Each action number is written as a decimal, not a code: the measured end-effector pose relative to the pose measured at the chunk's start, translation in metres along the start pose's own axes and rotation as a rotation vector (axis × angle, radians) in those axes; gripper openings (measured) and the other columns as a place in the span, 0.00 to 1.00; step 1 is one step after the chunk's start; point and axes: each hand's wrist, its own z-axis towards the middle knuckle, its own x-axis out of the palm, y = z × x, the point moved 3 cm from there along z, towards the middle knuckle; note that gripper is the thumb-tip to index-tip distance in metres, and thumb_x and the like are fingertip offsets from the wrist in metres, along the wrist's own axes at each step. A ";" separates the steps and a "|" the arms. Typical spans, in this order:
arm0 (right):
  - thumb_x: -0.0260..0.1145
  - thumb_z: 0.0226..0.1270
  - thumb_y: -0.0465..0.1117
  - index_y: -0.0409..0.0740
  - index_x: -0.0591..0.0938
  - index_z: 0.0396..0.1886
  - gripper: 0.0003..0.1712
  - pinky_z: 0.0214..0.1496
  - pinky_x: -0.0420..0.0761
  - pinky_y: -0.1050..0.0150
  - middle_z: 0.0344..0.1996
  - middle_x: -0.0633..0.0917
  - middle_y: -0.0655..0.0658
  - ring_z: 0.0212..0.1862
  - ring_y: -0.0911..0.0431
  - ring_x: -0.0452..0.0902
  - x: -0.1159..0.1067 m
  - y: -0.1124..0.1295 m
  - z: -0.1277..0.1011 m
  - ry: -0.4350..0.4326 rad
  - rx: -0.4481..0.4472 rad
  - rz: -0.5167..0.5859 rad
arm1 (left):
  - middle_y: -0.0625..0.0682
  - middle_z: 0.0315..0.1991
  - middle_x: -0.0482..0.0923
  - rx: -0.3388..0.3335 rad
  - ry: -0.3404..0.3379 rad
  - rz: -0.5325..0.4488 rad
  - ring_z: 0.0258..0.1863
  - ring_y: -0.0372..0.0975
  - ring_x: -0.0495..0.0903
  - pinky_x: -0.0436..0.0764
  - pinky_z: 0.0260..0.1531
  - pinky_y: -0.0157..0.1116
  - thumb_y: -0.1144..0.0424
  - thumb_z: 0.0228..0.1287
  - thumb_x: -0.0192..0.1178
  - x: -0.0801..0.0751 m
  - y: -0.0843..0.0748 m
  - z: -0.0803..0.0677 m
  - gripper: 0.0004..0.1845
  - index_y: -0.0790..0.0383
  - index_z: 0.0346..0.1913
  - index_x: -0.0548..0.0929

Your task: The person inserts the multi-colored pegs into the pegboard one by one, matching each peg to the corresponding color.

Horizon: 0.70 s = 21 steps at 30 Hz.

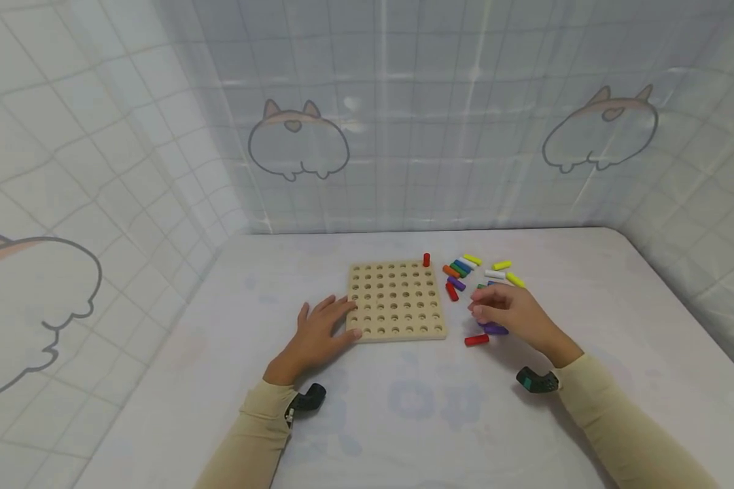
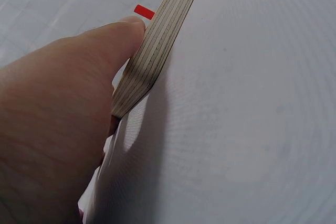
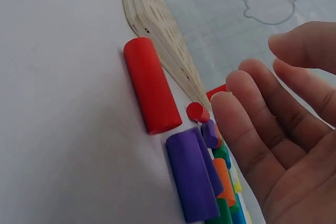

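Nearest the viewer, two beige sleeves [image 1: 618, 421] reach forward over the white table [image 1: 404, 421]. The left hand [image 1: 318, 336] lies flat with its fingers spread and relaxed, the fingertips resting against the left edge of the wooden pegboard [image 1: 396, 299], the thumb [image 2: 113, 38] pressed to the layered side of the board. The right hand [image 1: 514, 312] hovers with fingers loosely bent and slightly apart, gripping nothing, just to the right of the board and over the scattered pegs. Just below it, a red peg [image 1: 476, 339] lies on its side near the board's front right corner, and a purple peg [image 1: 495, 329] lies beside it, partly under the hand. Farther back, more coloured pegs [image 1: 465, 268] in red, purple, orange, green, blue, white and yellow lie loose beside the board's right edge. One red peg [image 1: 426, 259] stands upright in a hole at the board's far right corner. Behind the table hangs a checked curtain [image 1: 404, 136] printed with cartoon animals.
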 end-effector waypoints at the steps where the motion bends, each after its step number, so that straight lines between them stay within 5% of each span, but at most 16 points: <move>1: 0.70 0.68 0.51 0.35 0.80 0.56 0.27 0.49 0.83 0.66 0.48 0.86 0.42 0.45 0.49 0.85 -0.001 0.000 -0.002 0.001 0.001 0.001 | 0.49 0.76 0.62 0.000 0.001 -0.001 0.77 0.49 0.52 0.35 0.69 0.66 0.37 0.69 0.56 0.000 0.000 0.000 0.37 0.49 0.75 0.67; 21: 0.69 0.68 0.40 0.47 0.84 0.49 0.11 0.51 0.82 0.66 0.45 0.86 0.52 0.51 0.54 0.81 0.005 -0.002 -0.018 -0.010 -0.053 -0.234 | 0.49 0.76 0.62 0.010 -0.002 0.007 0.77 0.49 0.52 0.36 0.69 0.67 0.37 0.69 0.56 -0.004 -0.003 -0.002 0.37 0.48 0.76 0.67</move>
